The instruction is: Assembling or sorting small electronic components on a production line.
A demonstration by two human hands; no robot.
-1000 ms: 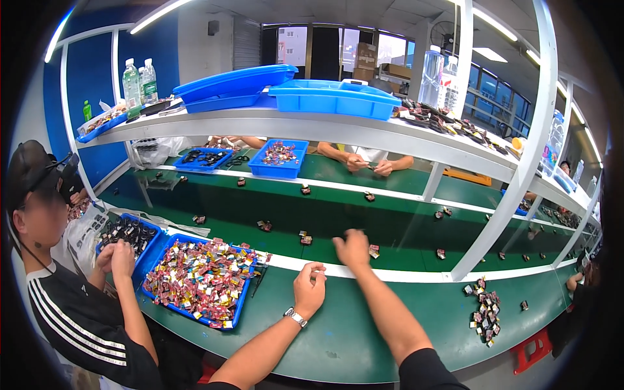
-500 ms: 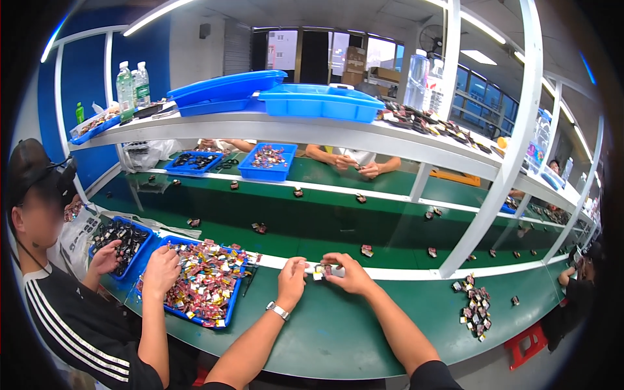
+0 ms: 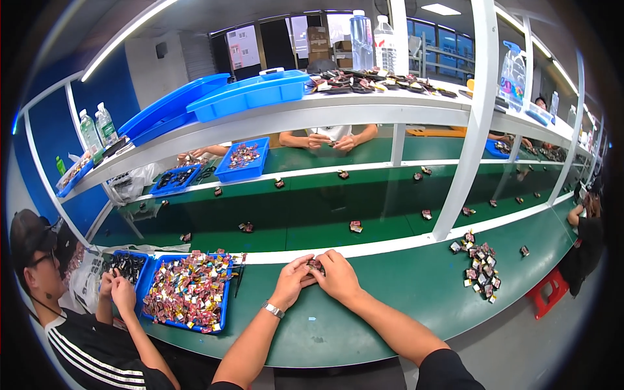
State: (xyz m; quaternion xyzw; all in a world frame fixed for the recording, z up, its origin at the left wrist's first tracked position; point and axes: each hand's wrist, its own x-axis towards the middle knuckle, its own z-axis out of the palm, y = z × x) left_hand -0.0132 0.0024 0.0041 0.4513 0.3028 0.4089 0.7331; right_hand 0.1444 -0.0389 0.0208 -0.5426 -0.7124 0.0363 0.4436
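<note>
My left hand [image 3: 294, 281], with a watch at the wrist, and my right hand [image 3: 338, 276] meet over the green table near its white edge strip. Between their fingertips they grip a small dark-red electronic part [image 3: 316, 264]; the fingers cover most of it. To the left, a blue tray [image 3: 227, 305] is heaped with small red, white and yellow parts [image 3: 185, 292]. On the right lies a loose pile of dark-and-white small parts [image 3: 481, 268], with a single part [image 3: 524, 251] a little apart from it.
A co-worker [image 3: 84, 338] sits at my left beside a tray of black parts [image 3: 130, 265]. Beyond the white strip, a green conveyor [image 3: 305, 229] carries spaced-out small parts. A white post [image 3: 465, 143] and a shelf [image 3: 364, 112] with blue trays and bottles stand ahead.
My hands have closed in on each other around the small part, whose white piece no longer shows. My view has shifted to the right. The co-worker's hands have come together.
</note>
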